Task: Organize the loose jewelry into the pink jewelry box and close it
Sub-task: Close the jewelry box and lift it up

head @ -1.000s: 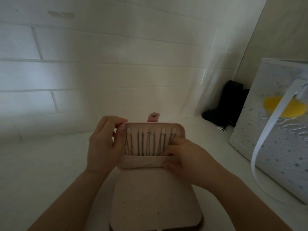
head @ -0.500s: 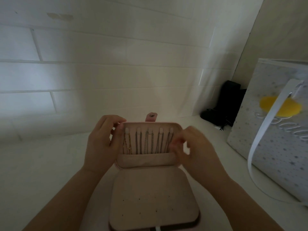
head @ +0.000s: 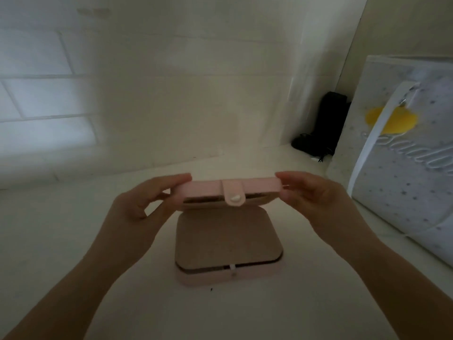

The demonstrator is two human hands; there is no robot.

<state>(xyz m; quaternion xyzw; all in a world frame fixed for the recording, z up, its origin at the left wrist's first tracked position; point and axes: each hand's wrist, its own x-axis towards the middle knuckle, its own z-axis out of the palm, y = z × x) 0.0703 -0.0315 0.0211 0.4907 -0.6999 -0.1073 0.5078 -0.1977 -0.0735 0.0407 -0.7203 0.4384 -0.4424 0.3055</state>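
Note:
The pink jewelry box (head: pixel 229 276) lies on the white counter in front of me, its beige inner panel (head: pixel 226 238) lying flat over the base. Its lid (head: pixel 257 184) is tipped forward to about half shut, the outer pink face turned up and the snap tab (head: pixel 234 196) hanging over the front edge. My left hand (head: pixel 144 200) pinches the lid's left corner. My right hand (head: pixel 311 192) pinches its right corner. The necklaces inside the lid are hidden, apart from a dark strip under its edge.
A white gift bag (head: pixel 407 158) with stars, a yellow spot and a white ribbon handle stands at the right. A black object (head: pixel 321 126) sits in the back corner. A white tiled wall runs close behind the counter.
The lid stood upright with its chains facing me; both hands have moved to its upper corners and tipped it forward over the base. The view has pulled back and the chains are out of sight.

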